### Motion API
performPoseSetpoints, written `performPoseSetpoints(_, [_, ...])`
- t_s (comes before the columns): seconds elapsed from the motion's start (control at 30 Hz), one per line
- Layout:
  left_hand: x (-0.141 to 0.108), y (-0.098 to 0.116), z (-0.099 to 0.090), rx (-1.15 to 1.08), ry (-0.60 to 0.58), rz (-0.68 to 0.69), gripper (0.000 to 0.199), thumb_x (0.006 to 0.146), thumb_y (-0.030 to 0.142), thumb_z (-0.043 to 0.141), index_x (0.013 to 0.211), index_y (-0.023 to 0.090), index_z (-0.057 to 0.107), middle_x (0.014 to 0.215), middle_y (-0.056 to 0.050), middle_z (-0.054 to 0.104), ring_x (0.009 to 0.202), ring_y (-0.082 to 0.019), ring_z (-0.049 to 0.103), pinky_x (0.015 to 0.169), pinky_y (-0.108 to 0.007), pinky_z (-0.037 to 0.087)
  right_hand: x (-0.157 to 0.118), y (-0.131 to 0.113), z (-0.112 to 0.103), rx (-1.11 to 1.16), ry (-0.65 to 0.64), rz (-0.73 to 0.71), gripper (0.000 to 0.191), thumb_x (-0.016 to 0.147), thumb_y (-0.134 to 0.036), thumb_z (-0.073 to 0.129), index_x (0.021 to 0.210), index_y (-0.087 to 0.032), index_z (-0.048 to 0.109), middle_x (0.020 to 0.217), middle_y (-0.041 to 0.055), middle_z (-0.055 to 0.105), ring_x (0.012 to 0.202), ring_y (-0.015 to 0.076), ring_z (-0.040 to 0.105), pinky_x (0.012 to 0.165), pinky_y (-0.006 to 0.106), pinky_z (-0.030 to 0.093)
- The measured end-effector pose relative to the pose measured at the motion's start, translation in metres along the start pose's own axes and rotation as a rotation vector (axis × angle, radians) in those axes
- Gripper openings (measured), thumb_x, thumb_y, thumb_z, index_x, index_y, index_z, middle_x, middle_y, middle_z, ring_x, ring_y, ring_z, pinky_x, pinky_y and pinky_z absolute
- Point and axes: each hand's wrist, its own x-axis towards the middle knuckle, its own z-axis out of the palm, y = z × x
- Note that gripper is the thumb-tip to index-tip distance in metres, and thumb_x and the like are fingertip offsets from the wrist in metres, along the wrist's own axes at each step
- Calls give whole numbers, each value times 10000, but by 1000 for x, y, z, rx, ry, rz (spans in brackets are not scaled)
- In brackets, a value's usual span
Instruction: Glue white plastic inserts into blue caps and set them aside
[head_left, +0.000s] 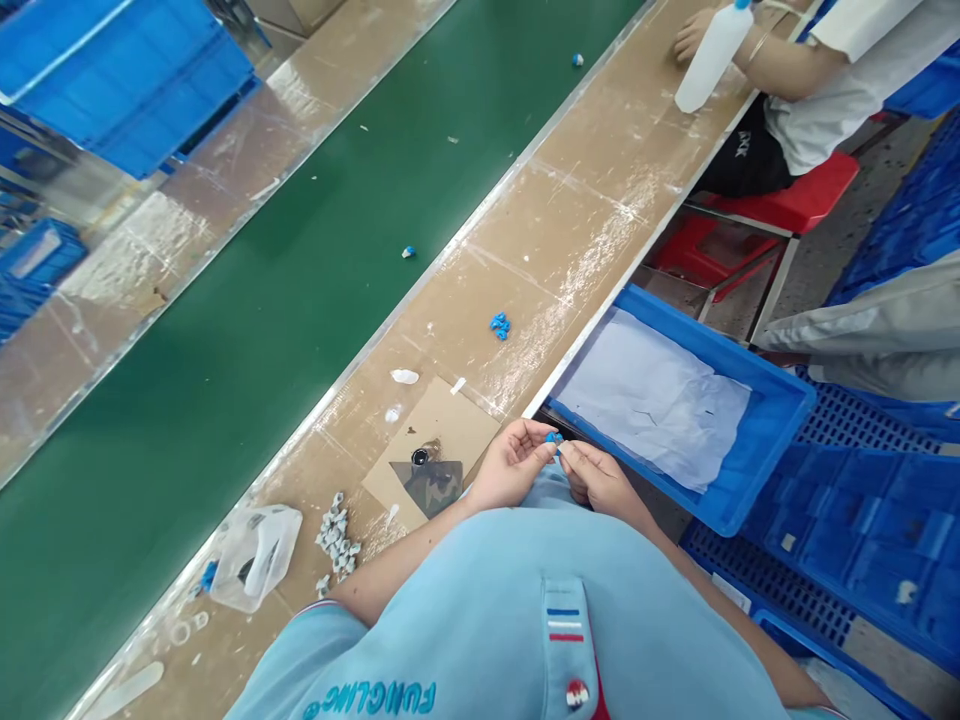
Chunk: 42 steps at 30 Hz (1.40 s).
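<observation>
A small blue piece (553, 438) is pinched between the fingertips of both hands, just past the table's edge. My left hand (517, 463) holds it from the left, and my right hand (596, 473) grips its right side. Several loose blue pieces (500, 325) lie on the brown table (540, 230) beyond my hands. To the left, a cardboard sheet (472, 430) carries a dark flat piece (436, 487) and a small round black-rimmed item (420, 457). Several grey-white parts (337, 540) are heaped near my left forearm.
A cut plastic container (259, 560) stands at the lower left. The green conveyor belt (262, 290) carries small blue-and-white pieces (408, 252). Paper lines a blue tray (780, 400) at the right. Another person's hand (694, 35) rests near a white bottle (709, 60).
</observation>
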Motion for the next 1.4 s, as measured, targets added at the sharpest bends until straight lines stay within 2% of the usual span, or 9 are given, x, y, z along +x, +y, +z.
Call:
performPoseSetpoints(0.17, [-3, -5, 0, 24, 0, 28, 323, 641, 334, 804, 838, 148, 629, 758, -14, 620, 720, -107, 566, 732, -247, 464, 0, 10, 0, 26, 32, -36, 522, 701, -686, 608, 598, -221, 395, 448, -115, 196, 382, 54, 142, 382, 224, 128])
performPoseSetpoints(0.33, [-9, -7, 1, 7, 30, 13, 313, 668, 364, 783, 842, 151, 634, 763, -13, 623, 689, -96, 559, 690, -232, 461, 2, 23, 3, -3, 158, -104, 500, 729, -668, 595, 602, -218, 418, 416, -110, 224, 370, 57, 176, 381, 228, 126])
performPoseSetpoints(0.53, [-12, -3, -5, -44, 38, -39, 353, 648, 389, 793, 836, 141, 629, 759, -24, 652, 622, -82, 554, 659, -237, 464, 9, 32, -23, 77, 515, -151, 493, 710, -644, 618, 584, -232, 379, 444, -111, 186, 398, 68, 146, 367, 226, 153])
performPoseSetpoints(0.6, [-7, -3, -5, -60, 46, -66, 389, 612, 399, 813, 827, 139, 619, 727, -12, 643, 598, -80, 559, 646, -240, 468, 8, 31, -30, 96, 464, -173, 490, 724, -641, 612, 588, -229, 385, 462, -112, 175, 409, 67, 131, 373, 225, 153])
performPoseSetpoints(0.67, [-2, -2, -1, -67, 20, -91, 425, 579, 407, 829, 823, 139, 607, 685, 7, 622, 591, -87, 573, 635, -245, 475, 6, 27, -32, 74, 311, -181, 487, 742, -635, 606, 591, -222, 397, 471, -108, 183, 410, 65, 130, 377, 226, 151])
performPoseSetpoints(0.77, [3, -1, 3, -59, -37, -95, 439, 570, 401, 835, 830, 139, 597, 680, 17, 611, 608, -91, 583, 640, -249, 486, 4, 18, -24, 19, 73, -112, 504, 735, -654, 604, 588, -219, 397, 458, -109, 186, 393, 57, 120, 367, 227, 128])
performPoseSetpoints(0.87, [4, -1, 3, -32, -71, -75, 410, 591, 376, 828, 832, 139, 597, 697, 15, 615, 611, -79, 564, 647, -240, 487, 6, 14, -15, 22, -47, -43, 542, 690, -699, 611, 578, -225, 374, 434, -119, 159, 369, 49, 100, 349, 225, 97])
performPoseSetpoints(1.2, [3, -2, 1, 8, -89, -51, 389, 606, 381, 817, 824, 141, 602, 692, 12, 599, 634, -81, 537, 664, -236, 475, 10, 19, -13, 48, -93, 31, 568, 664, -729, 603, 578, -229, 349, 415, -131, 136, 354, 40, 85, 334, 213, 84])
performPoseSetpoints(1.4, [1, -2, 1, 12, -47, -52, 387, 591, 374, 825, 810, 148, 600, 707, 12, 600, 641, -82, 545, 661, -233, 477, 0, 19, -1, -55, 102, -68, 505, 752, -674, 551, 602, -222, 386, 444, -107, 210, 385, 62, 173, 379, 226, 156])
